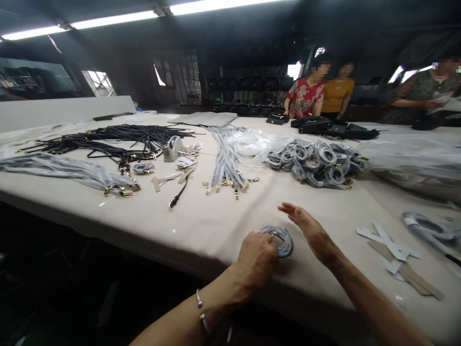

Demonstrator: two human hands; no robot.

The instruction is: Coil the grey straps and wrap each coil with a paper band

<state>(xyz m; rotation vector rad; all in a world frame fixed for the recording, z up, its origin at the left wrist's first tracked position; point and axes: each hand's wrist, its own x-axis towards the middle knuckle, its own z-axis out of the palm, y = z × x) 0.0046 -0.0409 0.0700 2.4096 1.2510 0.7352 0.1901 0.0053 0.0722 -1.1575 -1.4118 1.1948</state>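
My left hand (257,257) is closed on the near side of a coiled strap (286,242), wrapped in grey-looking clear plastic, at the table's front edge. A gold clasp shows on the coil beside my fingers. To its right, my right hand (306,226) hovers apart from the coil, fingers stretched out and holding nothing. Beyond my hands lies a heap of similar coiled straps (319,161) with gold clasps. Uncoiled wrapped straps (226,163) stretch away left of that heap, their gold hooks toward me.
Black straps (144,137) and more wrapped straps (65,170) cover the table's left. A tape dispenser (173,149) stands near paper strips (187,161). Card strips (399,254) and a larger coil (428,228) lie right. Several people work behind black bags (320,126) at the far side.
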